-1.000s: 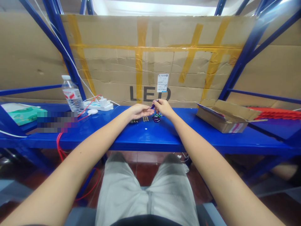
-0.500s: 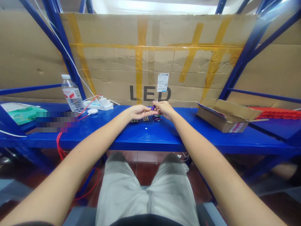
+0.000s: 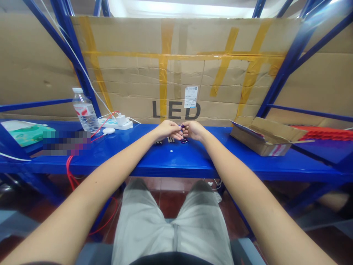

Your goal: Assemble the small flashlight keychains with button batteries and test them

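My left hand (image 3: 168,129) and my right hand (image 3: 194,130) meet above the blue shelf (image 3: 176,158), fingers curled together around a small purple object (image 3: 182,126) held between them. Directly below lie small dark cylindrical parts in a cluster (image 3: 171,140) and some coloured rings (image 3: 184,140), mostly hidden by my right hand. A tiny white dot (image 3: 171,150) sits on the shelf nearer to me.
A water bottle (image 3: 83,110), a white power strip with a charger (image 3: 116,122) and red cables (image 3: 70,169) stand to the left. An open cardboard box (image 3: 261,138) rests on the right. A taped cardboard sheet marked LED (image 3: 176,66) backs the shelf.
Both hands have drawn closer together and lowered a little. The purple object, earlier sticking up between the fingers, is now mostly enclosed, and the coloured rings are more hidden.
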A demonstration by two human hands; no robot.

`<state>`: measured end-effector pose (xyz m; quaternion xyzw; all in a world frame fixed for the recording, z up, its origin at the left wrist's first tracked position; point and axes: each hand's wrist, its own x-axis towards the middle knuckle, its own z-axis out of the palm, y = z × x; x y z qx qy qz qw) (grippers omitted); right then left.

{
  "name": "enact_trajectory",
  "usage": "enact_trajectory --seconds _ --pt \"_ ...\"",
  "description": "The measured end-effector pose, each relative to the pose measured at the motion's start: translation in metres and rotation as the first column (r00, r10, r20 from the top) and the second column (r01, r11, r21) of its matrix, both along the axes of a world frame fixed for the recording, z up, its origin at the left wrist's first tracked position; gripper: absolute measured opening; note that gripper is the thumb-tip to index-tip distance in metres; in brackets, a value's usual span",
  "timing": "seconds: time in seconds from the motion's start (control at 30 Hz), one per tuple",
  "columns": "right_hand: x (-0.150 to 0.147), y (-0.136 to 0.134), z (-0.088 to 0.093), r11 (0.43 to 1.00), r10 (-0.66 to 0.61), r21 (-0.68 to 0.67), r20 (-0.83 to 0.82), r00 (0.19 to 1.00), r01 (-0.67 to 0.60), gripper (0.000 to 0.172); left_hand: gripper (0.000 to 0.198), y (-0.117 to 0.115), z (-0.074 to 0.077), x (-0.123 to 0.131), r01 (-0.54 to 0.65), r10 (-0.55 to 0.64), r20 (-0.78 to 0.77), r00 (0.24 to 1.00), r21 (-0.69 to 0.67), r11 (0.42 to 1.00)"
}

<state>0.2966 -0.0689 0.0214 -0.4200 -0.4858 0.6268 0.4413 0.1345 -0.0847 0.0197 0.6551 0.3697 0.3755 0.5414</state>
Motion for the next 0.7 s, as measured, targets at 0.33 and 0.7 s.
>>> enact_trajectory --seconds 0.33,0.7 --pt "0.0051 0.0016 -0.0033 0.979 0.021 0.202 -0.005 1.0 -0.019 0.013 0.009 -0.003 -0.0029 -0.0001 -0.09 0.152 -0.134 0.979 0.385 0.919" --pt "0.0061 0.0019 -0.0039 0.955 0.1 0.284 -0.046 0.994 -0.083 0.019 0.014 -0.0073 -0.0051 0.0007 -0.063 0.181 -0.142 0.973 0.594 0.802"
